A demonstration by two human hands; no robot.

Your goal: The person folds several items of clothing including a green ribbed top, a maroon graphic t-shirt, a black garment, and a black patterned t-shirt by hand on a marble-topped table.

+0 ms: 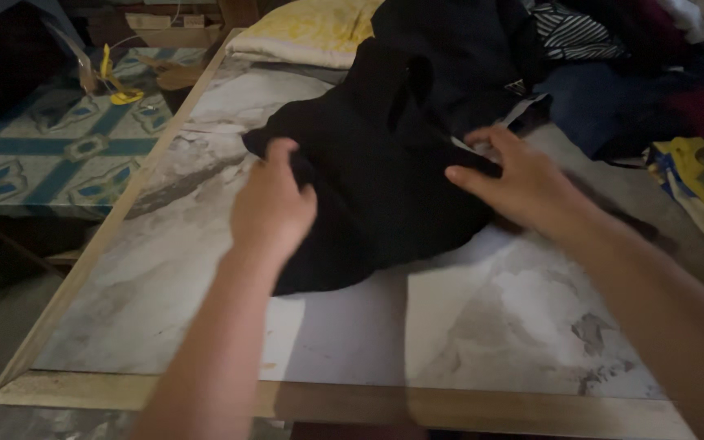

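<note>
while both hands work on black garment [385, 163], it lies bunched on marble-patterned table [205, 244], toward far middle. left hand [272, 208] curled, fingers gripping garment's left edge. right hand [519, 179] spread, fingers pressed flat on garment's right side. heap of clothes [613, 73] beyond, striped piece among it. yellow cloth [311, 33] at far edge. wooden frame borders table.
</note>
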